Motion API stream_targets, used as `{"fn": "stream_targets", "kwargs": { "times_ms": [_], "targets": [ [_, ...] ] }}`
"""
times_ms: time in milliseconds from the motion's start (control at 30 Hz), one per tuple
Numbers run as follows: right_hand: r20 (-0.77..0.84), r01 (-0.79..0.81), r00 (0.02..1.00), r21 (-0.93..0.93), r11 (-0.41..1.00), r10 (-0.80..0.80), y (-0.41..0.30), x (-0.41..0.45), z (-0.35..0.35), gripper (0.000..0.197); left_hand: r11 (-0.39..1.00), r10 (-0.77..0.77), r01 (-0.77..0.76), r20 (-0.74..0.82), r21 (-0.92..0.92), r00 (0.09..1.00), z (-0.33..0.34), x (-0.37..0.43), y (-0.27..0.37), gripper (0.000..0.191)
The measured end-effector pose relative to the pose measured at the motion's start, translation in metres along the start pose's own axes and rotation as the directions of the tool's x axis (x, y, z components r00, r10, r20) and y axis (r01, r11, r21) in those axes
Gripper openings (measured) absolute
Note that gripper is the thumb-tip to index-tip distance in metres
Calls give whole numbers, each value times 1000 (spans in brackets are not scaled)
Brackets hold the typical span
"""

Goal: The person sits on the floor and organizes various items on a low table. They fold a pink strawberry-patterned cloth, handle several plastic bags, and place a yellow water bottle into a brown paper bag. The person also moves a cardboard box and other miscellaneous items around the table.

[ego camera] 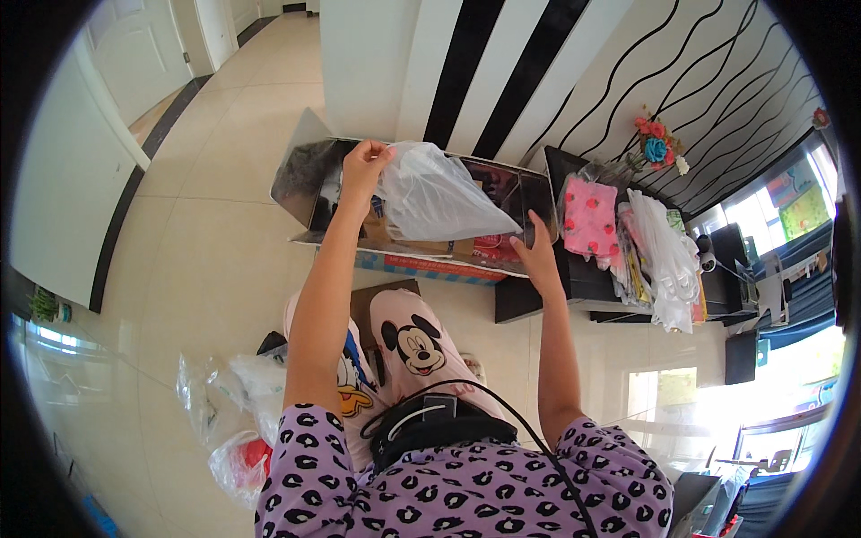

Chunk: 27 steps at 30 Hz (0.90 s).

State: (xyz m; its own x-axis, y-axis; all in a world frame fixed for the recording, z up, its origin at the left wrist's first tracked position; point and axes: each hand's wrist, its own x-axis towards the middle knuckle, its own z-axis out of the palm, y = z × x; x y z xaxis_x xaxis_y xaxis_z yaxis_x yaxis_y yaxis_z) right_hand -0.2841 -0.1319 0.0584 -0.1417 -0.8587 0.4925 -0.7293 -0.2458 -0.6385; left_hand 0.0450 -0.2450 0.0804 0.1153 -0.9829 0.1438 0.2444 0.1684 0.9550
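My left hand (366, 168) pinches the edge of a thin white plastic bag (440, 198) between thumb and fingers. The bag stretches out to the right into a narrow tip. Close by that tip is my right hand (538, 259), its thumb and forefinger spread apart; whether they touch the plastic is hard to see. Under both hands stands a long open box (296, 171) with its flaps folded outward. Brown cardboard and a red printed package (494, 249) show inside it, and the bag hides much of the contents.
A pink strawberry-print bag (590, 215) and a bundle of white plastic bags (662, 259) lie on a black cabinet (582, 279) to the right. Artificial flowers (656, 149) stand behind them. Clear plastic bags (235, 397) lie on the tiled floor at left. A black cable (538, 444) crosses my lap.
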Motion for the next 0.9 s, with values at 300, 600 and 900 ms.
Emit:
{"fn": "stream_targets", "kwargs": {
  "times_ms": [300, 600, 900],
  "targets": [
    [89, -133, 990, 261, 956, 114, -112, 15, 56, 36, 950, 181, -251, 328, 185, 927, 40, -26, -10, 18],
    [33, -230, 968, 529, 817, 250, -23, 33, 67, 26, 924, 301, -363, 361, 118, 883, 43, -21, 1, 10],
    [463, -540, 810, 351, 765, 359, 17, 7, 112, 53, 889, -234, -178, 752, 422, 616, 65, -45, -117, 39]
  ]
}}
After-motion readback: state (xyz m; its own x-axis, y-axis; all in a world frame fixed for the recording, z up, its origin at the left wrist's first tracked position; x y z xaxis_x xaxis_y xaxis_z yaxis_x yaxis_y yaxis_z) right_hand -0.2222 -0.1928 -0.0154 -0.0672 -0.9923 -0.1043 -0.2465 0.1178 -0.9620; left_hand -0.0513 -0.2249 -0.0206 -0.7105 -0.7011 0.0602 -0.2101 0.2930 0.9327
